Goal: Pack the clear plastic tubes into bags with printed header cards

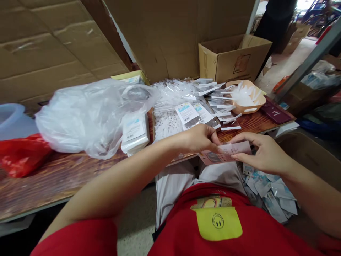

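Observation:
Above my lap, at the table's front edge, a pinkish printed card (226, 153) is stretched between my two hands. My left hand (199, 139) pinches its left upper part, with fingers closed. At the card's other end, my right hand (262, 151) grips the edge between thumb and fingers, and the card curves a little there. Whether a clear bag covers the card I cannot tell. Just beyond my left hand lie blue-and-white printed cards (187, 113) on a heap of small white plastic pieces (167, 122). Clear bags with white strips (225, 115) spread to the right of them.
A stack of packaged cards (134, 129) and a large clear plastic bag (85, 115) lie left on the wooden table (48, 188). An orange basket (246, 106) holds white strips, beside a maroon case (275, 112). Behind stands a cardboard box (234, 58). Finished-looking packets (274, 193) fill a box below right.

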{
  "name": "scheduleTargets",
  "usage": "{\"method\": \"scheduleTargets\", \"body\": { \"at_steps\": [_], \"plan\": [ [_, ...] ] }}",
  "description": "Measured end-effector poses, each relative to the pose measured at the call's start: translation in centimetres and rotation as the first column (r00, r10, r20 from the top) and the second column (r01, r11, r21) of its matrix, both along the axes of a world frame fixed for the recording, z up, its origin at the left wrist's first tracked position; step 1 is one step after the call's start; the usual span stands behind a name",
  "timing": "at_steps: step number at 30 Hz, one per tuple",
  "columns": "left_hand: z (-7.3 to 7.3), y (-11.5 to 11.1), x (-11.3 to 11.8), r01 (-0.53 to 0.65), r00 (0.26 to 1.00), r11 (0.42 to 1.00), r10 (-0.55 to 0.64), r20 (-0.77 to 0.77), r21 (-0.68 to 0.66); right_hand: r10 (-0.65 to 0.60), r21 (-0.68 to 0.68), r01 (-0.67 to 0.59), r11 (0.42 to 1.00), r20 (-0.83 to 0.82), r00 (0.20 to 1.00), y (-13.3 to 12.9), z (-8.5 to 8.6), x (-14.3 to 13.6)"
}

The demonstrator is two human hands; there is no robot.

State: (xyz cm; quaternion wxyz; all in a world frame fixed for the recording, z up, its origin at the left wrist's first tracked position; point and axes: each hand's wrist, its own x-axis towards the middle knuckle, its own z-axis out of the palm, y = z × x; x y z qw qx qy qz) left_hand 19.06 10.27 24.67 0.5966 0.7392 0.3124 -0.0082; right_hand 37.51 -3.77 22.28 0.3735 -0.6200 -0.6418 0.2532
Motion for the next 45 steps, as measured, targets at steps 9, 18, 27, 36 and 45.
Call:
{"method": "scheduleTargets", "body": {
  "at_steps": [9, 18, 27, 36, 45],
  "plan": [
    [0.4, -0.1, 0.5, -0.088, 0.994, 0.996, 0.089, -0.056, 0.016, -0.015, -0.079, 0.001, 0.997, -0.170, 0.985, 2.3, 1.3, -0.3],
    [-1.1, 0.2, 1.8, -0.124, 0.992, 0.990, 0.122, -0.032, -0.063, 0.056, 0.119, -0.049, 0.992, -0.063, 0.996, 3.1, 0.0, 0.8],
    [-4.1, -0.2, 1.6, -0.014, 0.988, 0.999, 0.008, 0.157, 0.037, 0.010, 0.344, -0.058, 0.937, 0.140, 0.990, 1.4, -2.0, 0.9],
    [-5.3, -1.4, -0.2, -0.013, 0.977, 0.992, -0.014, 0.214, 0.124, 0.043, 0.392, -0.096, 0.915, 0.141, 0.989, -0.6, -4.3, 0.8],
    [-7.9, -3.3, -0.3, -0.145, 0.943, 0.938, 0.034, 0.332, 0.316, -0.031, 0.259, 0.026, 0.966, 0.013, 0.999, -1.4, -5.8, 1.4]
  ]
}}
